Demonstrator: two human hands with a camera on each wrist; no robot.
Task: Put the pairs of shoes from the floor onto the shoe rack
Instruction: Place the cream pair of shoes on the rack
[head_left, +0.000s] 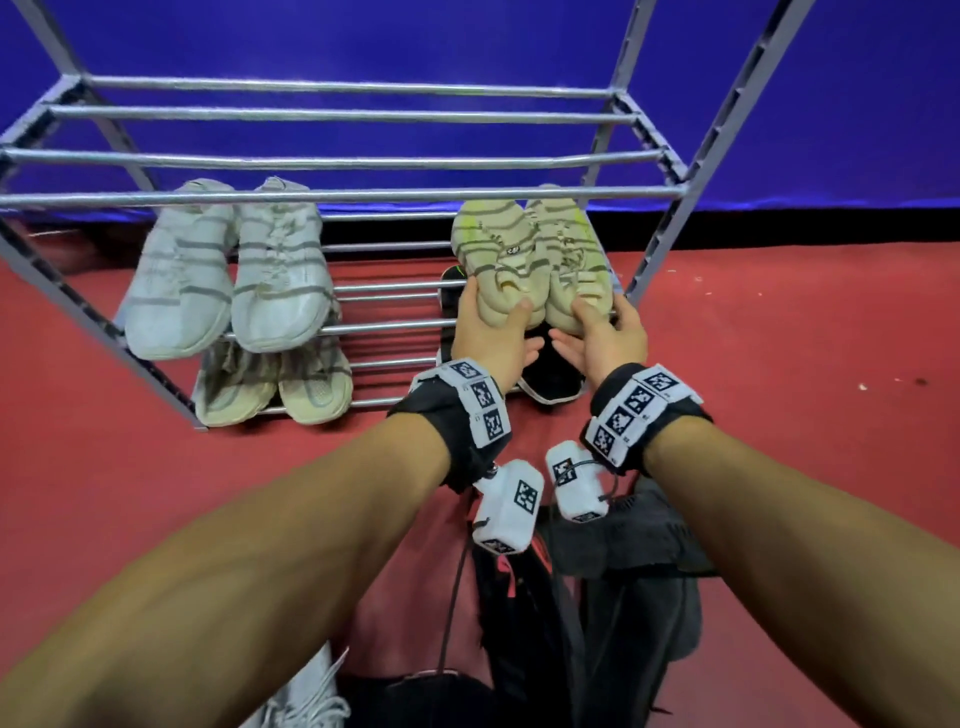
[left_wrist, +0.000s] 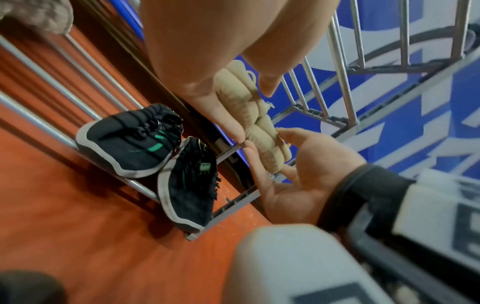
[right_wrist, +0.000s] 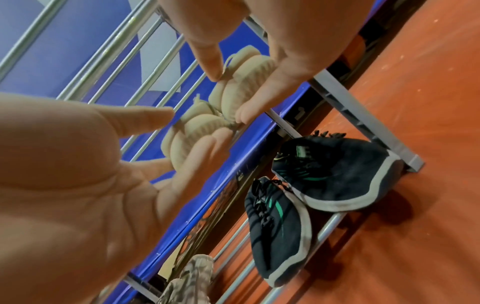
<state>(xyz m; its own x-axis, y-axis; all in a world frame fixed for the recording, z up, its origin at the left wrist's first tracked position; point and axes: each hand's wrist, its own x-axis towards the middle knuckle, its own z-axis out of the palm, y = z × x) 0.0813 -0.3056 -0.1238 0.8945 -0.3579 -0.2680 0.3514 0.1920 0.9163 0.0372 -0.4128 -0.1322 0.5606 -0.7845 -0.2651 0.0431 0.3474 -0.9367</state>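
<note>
A beige striped pair of shoes lies toes-back on the right of the shoe rack's middle tier. My left hand holds the heel of the left shoe, thumb on top and fingers beneath. My right hand holds the heel of the right shoe the same way. In the left wrist view the padded heels sit between both hands' fingers. The right wrist view shows my right thumb and fingers pinching one heel. How firmly the soles rest on the bars is hidden.
A white pair fills the middle tier's left. On the bottom tier are a tan pair at left and a black pair under my hands. A light shoe lies on the red floor by my legs.
</note>
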